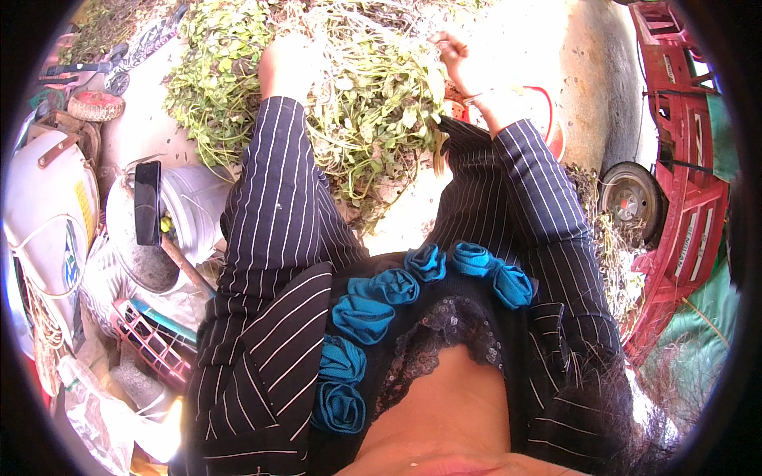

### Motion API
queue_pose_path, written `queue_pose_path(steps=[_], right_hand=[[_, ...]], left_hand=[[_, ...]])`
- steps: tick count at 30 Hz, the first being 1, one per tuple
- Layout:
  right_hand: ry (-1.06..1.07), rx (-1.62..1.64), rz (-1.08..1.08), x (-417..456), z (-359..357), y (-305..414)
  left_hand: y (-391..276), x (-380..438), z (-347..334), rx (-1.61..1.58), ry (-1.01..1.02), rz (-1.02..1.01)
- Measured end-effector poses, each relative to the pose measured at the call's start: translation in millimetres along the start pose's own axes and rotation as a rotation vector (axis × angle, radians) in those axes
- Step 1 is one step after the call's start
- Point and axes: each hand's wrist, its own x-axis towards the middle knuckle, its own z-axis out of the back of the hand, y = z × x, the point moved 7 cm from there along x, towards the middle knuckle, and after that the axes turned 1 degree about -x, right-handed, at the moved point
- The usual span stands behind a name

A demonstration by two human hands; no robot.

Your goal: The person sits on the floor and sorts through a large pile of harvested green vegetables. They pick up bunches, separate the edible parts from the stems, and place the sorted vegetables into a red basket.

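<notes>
A large heap of uprooted leafy plants (pixel 381 113), with pale stems and roots, lies on the ground before me. My left hand (pixel 290 62) reaches over the heap's middle. Bright glare washes out its fingers, so any hold on the stems cannot be made out. At the heap's right edge is my right hand (pixel 453 52), its fingers curled close to the pale roots. Whether a thin stem is between those fingers is unclear. Below the right wrist are a red perforated plastic basket (pixel 455 109) and a white round container with a red rim (pixel 556 131), partly covered by my sleeve.
To the left, a white bucket (pixel 193 193) lies tipped, with a dark phone (pixel 147 202) in front. Beyond are a small loose wheel (pixel 96 106), a white tank (pixel 50 196) and a pink plastic crate (pixel 152 342). A red metal cart (pixel 684 196) with a tyred wheel (pixel 631 199) stands right.
</notes>
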Motion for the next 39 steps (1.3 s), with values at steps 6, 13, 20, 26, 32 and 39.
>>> queue_pose_path(steps=[6,13,20,26,32,39], right_hand=[[-0.312,0.434,-0.045,10.6,23.3,-13.3],[0.489,0.225,-0.009,-27.0,-80.5,38.8],[0.289,-0.248,0.223,-33.8,-91.6,88.2],[0.209,-0.415,0.197,-11.2,-73.0,67.1],[0.242,0.166,0.032,-16.4,-62.5,58.2],[-0.092,-0.139,0.671,-55.7,-25.4,139.0]], left_hand=[[21.0,1.7,-16.4,-0.212,0.113,0.038],[2.5,11.4,-50.4,-0.063,0.238,-0.216],[22.2,5.7,-46.1,-0.272,0.212,-0.207],[6.4,4.4,-31.3,0.098,0.027,-0.332],[11.6,7.4,-29.7,-0.231,0.065,-0.185],[11.2,9.7,-26.1,-0.126,-0.017,-0.249]])
